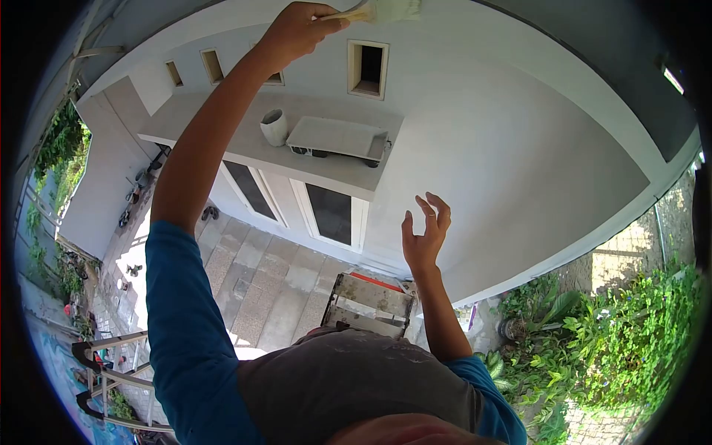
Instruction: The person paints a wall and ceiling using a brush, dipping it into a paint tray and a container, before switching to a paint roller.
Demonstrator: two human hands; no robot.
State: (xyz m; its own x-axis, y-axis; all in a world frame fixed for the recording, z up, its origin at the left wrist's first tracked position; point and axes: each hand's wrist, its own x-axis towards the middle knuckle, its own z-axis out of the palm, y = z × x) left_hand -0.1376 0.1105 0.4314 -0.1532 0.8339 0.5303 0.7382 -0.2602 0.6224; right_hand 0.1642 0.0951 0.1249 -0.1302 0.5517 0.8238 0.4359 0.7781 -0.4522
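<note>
My left hand (297, 33) is raised high and closed around the handle of a paintbrush (393, 10). The brush's pale, wide bristles lie against the upper part of the white wall (482, 141), near the top edge of the view. Lower down, my right hand (425, 236) holds nothing; its fingers are spread and slightly curled in front of the wall. Between the two hands, a ledge (386, 119) carries a white-smeared paint tray (337, 136) and a white cup-like container (274, 127).
Below me stands a paint-spotted step platform (371, 305) on a tiled floor (274, 297). A metal ladder-like frame (122, 378) is at lower left. Small square openings (368, 69) pierce the wall, and windows (330, 213) sit under the ledge. Green plants (615, 334) grow at right.
</note>
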